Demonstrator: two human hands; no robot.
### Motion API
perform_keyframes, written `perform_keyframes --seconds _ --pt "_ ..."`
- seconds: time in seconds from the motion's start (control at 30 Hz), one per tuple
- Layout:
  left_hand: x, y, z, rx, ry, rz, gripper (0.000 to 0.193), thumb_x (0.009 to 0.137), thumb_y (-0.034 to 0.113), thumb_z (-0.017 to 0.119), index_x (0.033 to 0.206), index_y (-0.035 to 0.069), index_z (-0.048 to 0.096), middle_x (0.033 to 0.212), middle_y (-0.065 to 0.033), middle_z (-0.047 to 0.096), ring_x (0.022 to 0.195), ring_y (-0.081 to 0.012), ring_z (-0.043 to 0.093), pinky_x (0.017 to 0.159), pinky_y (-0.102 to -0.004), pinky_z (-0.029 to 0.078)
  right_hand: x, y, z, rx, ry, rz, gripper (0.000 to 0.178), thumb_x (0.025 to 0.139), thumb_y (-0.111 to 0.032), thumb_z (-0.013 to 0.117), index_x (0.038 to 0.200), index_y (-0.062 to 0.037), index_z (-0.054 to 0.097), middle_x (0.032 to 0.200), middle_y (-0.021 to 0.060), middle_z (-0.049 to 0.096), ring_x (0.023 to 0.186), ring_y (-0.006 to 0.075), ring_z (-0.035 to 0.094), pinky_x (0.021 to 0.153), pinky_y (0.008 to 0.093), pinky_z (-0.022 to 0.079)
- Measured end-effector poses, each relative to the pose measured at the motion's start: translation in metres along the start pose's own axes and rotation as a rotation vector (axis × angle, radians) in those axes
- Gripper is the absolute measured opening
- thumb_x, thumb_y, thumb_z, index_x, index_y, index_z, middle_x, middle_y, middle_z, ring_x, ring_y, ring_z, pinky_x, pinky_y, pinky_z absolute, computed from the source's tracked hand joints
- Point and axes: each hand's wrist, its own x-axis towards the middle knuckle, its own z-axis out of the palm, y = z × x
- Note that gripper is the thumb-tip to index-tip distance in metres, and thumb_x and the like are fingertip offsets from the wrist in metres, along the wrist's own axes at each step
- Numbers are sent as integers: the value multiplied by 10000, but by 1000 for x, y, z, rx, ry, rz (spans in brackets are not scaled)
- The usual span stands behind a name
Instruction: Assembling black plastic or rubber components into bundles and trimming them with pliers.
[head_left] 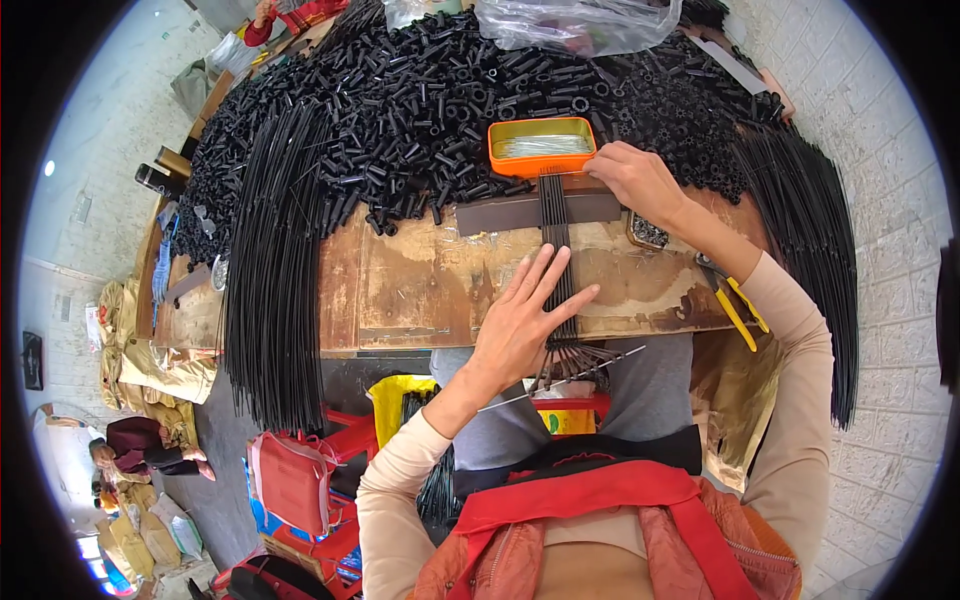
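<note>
A narrow row of thin black rods, like umbrella ribs (555, 215), lies across the front of the wooden table, with its near ends fanned out past the edge. My left hand (523, 312) rests on these ribs, fingers outstretched. At their far ends my right hand (638, 182) is closed in a pinch on what looks like a thin wire, beside the orange tin (541, 170). Pale thin wires (545, 146) lie inside that tin. Under the ribs runs a flat dark bar (497, 213). A thin metal rod (625, 355) crosses their fanned near ends.
Black tubular parts (400, 120) are heaped at the back. Long rib bundles lie left (275, 250) and right (805, 240). Yellow-handled pliers (735, 305) and a small box of metal bits (648, 232) sit at right. A red chair (295, 480) stands below left; another person (140, 448) sits beyond.
</note>
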Motion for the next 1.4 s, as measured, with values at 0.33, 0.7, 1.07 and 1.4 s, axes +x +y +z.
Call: perform_keyframes --seconds 0.33,0.7,1.07,1.4 --pt "2 6 -16 -272 -6 -58 817 620 85 690 1392 227 463 1539 -172 250 1423 -359 242 1149 -472 253 8 -8 7 130 -15 23 150 796 -29 635 945 -29 644 905 90 621 855 285 626 721 369 529" --pt "0 8 -15 -255 7 -99 840 623 111 705 1401 294 446 1554 -129 243 1433 -350 226 1138 -552 212 4 -7 3 85 -27 12 139 807 -27 616 944 -26 642 890 91 619 855 286 621 718 370 527" --pt "2 9 -14 -206 -1 -99 822 673 96 660 1427 322 424 1559 -137 231 1432 -366 218 1134 -569 193 4 -5 0 -2 -31 -7 153 809 -33 598 954 -40 645 877 90 613 834 277 617 683 365 526" --pt "4 6 -17 -182 -37 -91 781 667 108 673 1400 274 462 1553 -143 240 1430 -373 219 1142 -543 201 30 -14 10 85 40 -60 142 840 -52 585 969 -45 644 894 111 621 852 308 633 720 389 535"
